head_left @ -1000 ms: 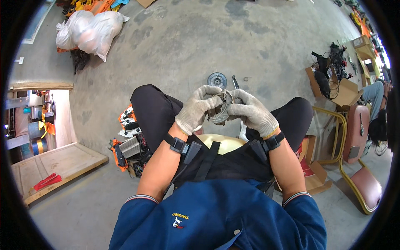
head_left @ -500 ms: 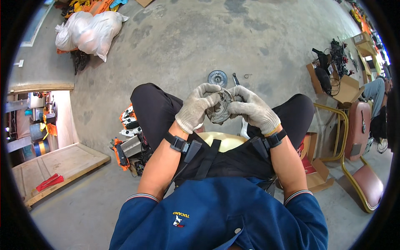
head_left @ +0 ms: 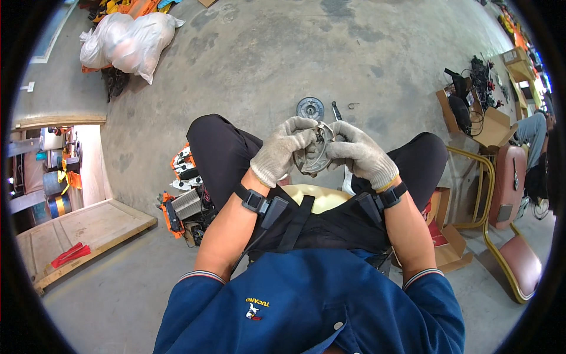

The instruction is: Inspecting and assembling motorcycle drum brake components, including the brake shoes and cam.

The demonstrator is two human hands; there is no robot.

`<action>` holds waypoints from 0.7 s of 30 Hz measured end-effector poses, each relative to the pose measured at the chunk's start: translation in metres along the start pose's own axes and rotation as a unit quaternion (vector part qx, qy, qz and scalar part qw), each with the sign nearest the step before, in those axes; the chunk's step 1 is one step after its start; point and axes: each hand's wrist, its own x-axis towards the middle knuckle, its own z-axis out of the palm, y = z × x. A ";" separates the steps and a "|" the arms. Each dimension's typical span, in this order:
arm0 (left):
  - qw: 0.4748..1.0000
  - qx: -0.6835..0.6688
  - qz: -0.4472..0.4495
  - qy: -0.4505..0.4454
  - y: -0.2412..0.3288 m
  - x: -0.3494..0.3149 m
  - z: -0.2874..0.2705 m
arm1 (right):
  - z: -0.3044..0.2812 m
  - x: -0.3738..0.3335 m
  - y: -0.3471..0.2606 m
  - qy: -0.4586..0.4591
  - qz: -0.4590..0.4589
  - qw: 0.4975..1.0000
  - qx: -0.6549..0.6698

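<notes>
Between my knees, a round grey metal part [head_left: 312, 159] with a curved rim and a hollowed middle is held up in both gloved hands. It looks like a brake plate, tilted toward me. My left hand [head_left: 283, 151] grips its left side, thumb and fingers pinching the upper edge. On its right side my right hand [head_left: 363, 153] is closed, fingertips on the rim. The gloves hide part of both edges. Just beyond, a round metal disc [head_left: 310, 109] with a hub lies on the floor, beside a dark, narrow tool or lever [head_left: 336, 111] and a small wire ring or spring [head_left: 354, 106].
Orange-and-white machines [head_left: 184, 203] sit by my left leg. An open carton [head_left: 449, 239] and a gold-framed chair [head_left: 484, 194] stand to my right. Farther off are a box of cables [head_left: 466, 112], white plastic bags [head_left: 131, 44] and a wooden board [head_left: 88, 236] with a red item on it.
Both hands have turned the round metal part slightly, so its curved rim now faces me more on the right side. The grip stays on both sides.
</notes>
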 end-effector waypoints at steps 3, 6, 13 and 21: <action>1.000 -0.018 0.001 0.011 -0.002 0.002 0.001 | 0.001 0.000 0.001 0.008 0.000 1.000 0.009; 0.999 -0.027 -0.009 0.014 0.000 0.001 0.005 | 0.000 0.000 0.002 0.010 -0.003 1.000 0.013; 0.999 0.029 0.010 0.018 0.004 -0.002 0.013 | -0.003 0.000 0.004 -0.001 -0.006 1.000 -0.003; 0.998 0.052 0.009 0.029 0.009 -0.004 0.016 | 0.001 -0.001 0.000 0.001 -0.002 1.000 0.022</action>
